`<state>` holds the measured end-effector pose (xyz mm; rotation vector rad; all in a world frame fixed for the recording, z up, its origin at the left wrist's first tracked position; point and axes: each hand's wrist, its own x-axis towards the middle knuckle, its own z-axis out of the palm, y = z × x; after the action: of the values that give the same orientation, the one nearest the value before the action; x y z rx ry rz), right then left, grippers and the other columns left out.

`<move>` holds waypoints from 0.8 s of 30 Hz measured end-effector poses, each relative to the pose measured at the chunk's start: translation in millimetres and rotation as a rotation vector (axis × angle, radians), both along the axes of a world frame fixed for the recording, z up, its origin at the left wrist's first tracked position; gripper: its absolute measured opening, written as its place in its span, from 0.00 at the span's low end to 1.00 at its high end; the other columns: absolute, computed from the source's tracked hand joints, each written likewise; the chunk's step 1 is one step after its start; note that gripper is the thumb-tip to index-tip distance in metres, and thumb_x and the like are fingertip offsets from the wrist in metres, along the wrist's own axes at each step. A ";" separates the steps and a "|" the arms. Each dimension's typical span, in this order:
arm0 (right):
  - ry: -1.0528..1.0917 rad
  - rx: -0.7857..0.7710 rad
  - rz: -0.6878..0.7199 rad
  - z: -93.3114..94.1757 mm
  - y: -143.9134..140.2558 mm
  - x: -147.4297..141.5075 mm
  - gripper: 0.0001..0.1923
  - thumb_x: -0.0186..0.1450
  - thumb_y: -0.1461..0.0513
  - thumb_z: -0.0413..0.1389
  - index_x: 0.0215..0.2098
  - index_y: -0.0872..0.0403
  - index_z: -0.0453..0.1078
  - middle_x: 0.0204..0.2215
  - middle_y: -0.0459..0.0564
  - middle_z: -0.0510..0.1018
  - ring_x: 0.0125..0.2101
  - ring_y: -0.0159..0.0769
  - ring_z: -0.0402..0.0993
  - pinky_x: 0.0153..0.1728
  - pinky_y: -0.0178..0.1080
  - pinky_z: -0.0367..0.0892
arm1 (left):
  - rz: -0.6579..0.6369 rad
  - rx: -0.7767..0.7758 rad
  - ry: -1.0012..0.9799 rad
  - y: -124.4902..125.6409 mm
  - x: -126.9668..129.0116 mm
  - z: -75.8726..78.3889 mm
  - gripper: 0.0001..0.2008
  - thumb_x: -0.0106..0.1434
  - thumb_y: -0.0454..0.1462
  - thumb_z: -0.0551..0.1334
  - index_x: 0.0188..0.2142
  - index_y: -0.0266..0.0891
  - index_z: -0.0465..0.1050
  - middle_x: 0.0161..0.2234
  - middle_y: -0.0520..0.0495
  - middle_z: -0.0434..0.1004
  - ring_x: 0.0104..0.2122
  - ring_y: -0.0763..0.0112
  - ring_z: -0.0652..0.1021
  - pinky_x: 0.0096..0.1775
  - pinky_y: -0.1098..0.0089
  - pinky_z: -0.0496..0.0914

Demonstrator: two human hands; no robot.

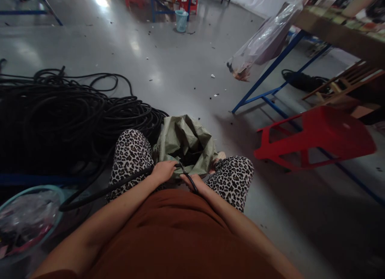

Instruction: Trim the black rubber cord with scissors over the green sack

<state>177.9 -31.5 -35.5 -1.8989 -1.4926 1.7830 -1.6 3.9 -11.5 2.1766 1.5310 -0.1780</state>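
Note:
My left hand (164, 170) is closed around a thick black hose (129, 178), near its end. From that hand the hose runs back over my left thigh and loops down at my left side. My right hand (194, 182) is closed on scissors (190, 178) with dark handles; their blades point toward the hose end at my left fingers. Both hands are close together above the near rim of an open greenish woven sack (168, 136) between my knees. Dark pieces (191, 156) lie inside it, too shadowed to make out.
A large heap of black hose (75, 110) lies to the left. Below it stands a basin (61, 195) with plastic bags. On the right are a red stool (327, 134) and a blue-legged table (258, 84) with a hanging plastic bag (261, 38). A small bin (181, 21) stands ahead.

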 end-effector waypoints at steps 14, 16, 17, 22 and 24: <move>0.057 -0.177 -0.266 5.4 -0.4 2.1 0.24 0.64 0.46 0.51 0.20 0.54 0.61 0.11 0.42 0.61 0.12 0.29 0.60 0.15 0.31 0.57 | 0.062 0.037 -0.051 2.6 -1.3 1.1 0.17 0.66 0.41 0.50 0.52 0.45 0.67 0.49 0.45 0.75 0.45 0.63 0.76 0.43 0.67 0.68; 0.145 -0.242 -0.324 1.3 -0.2 -0.3 0.24 0.64 0.45 0.52 0.23 0.55 0.62 0.12 0.41 0.62 0.12 0.28 0.60 0.14 0.30 0.58 | 0.102 0.036 -0.065 2.7 -0.8 2.1 0.18 0.66 0.42 0.50 0.54 0.45 0.65 0.49 0.45 0.75 0.45 0.63 0.76 0.43 0.66 0.67; 0.191 -0.271 -0.338 -1.7 -0.3 -1.4 0.23 0.64 0.45 0.52 0.24 0.55 0.62 0.12 0.41 0.62 0.12 0.27 0.60 0.14 0.30 0.58 | 0.126 0.029 -0.067 2.9 -0.5 2.6 0.18 0.66 0.42 0.50 0.54 0.44 0.64 0.49 0.45 0.76 0.45 0.63 0.77 0.43 0.66 0.67; 0.336 -0.286 -0.280 -18.7 -1.5 -2.0 0.23 0.62 0.44 0.54 0.27 0.56 0.63 0.16 0.42 0.66 0.15 0.26 0.63 0.17 0.29 0.61 | 0.193 0.008 -0.084 3.4 -0.3 3.9 0.17 0.66 0.43 0.50 0.52 0.43 0.64 0.46 0.44 0.77 0.44 0.63 0.77 0.43 0.67 0.67; 0.343 -0.239 -0.216 -21.7 -1.7 -0.4 0.24 0.61 0.43 0.55 0.28 0.57 0.64 0.18 0.44 0.69 0.17 0.27 0.66 0.18 0.29 0.61 | 0.193 0.012 -0.092 3.4 -0.5 3.9 0.16 0.66 0.43 0.50 0.51 0.43 0.65 0.45 0.44 0.77 0.44 0.63 0.77 0.43 0.67 0.67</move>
<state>177.5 -33.2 -57.1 -1.6586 -0.9606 2.1214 -2.1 7.3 -7.6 2.0020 1.6807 -0.0059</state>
